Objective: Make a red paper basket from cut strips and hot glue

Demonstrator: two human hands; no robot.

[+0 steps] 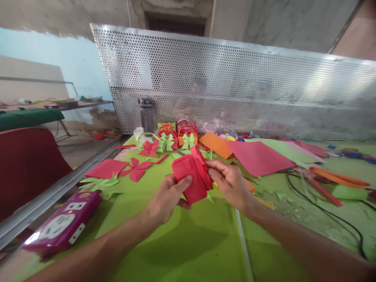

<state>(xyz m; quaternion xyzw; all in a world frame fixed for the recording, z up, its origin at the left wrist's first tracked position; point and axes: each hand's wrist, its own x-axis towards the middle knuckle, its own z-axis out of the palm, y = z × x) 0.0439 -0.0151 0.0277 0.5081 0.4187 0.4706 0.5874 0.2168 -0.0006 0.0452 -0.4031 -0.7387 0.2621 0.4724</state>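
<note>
A folded red paper bag (190, 178) is held above the green table, tilted to one side. My left hand (169, 192) grips its left part, with the thumb pressed on the front. At the bag's right edge, my right hand (230, 180) pinches the red paper between thumb and fingers. A red strip (198, 156) stands up from the top; how it is joined is hard to see. Behind lie small paper bags with bows, among them an orange one with a green bow (188, 140). A red paper bow shape (135, 169) lies flat to the left.
A purple power strip (63, 223) lies at the left edge. Red paper sheets (260, 158) and an orange sheet (216, 145) are at the right back. A grey bottle (146, 115) stands before the perforated metal panel (235, 78). A black cable (329, 213) curves at right.
</note>
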